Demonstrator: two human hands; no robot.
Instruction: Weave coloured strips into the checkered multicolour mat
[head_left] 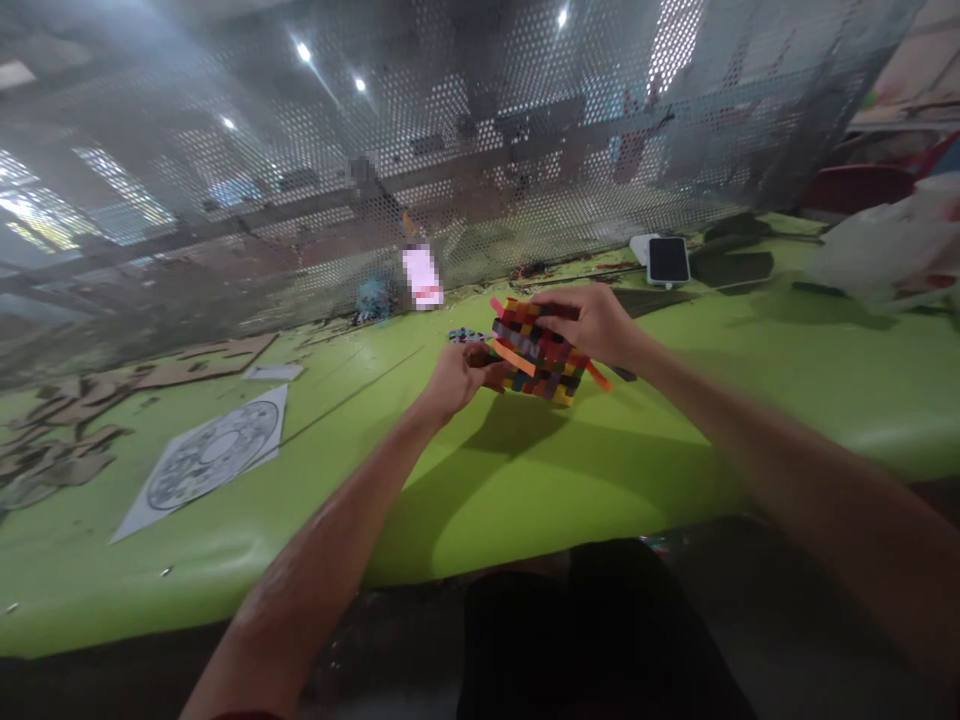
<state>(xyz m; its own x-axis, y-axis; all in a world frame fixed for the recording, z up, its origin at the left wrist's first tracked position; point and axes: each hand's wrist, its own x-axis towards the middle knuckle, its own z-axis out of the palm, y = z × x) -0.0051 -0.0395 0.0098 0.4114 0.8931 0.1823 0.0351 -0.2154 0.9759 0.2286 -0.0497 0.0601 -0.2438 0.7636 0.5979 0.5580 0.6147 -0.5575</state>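
Observation:
A woven piece of many-coloured strips (551, 375), chequered in red, yellow, purple and black, is held up a little above the green table. My left hand (457, 380) is closed on its lower left edge, the thumb and fingers pinching it. On the upper right side my right hand (589, 320) grips it too, some fingertips lying over its face. Loose ends of orange and pink strip (598, 376) stick out at its sides. Just beyond my left hand lies a small blue-and-purple patterned piece (466, 336), partly hidden.
The green-covered table (337, 420) carries cardboard scraps (67, 420) and a printed circular pattern sheet (214, 460) on the left. A phone (667, 262) lies at the back right, near a plastic bag (892, 245). A perforated metal screen (480, 130) rises behind.

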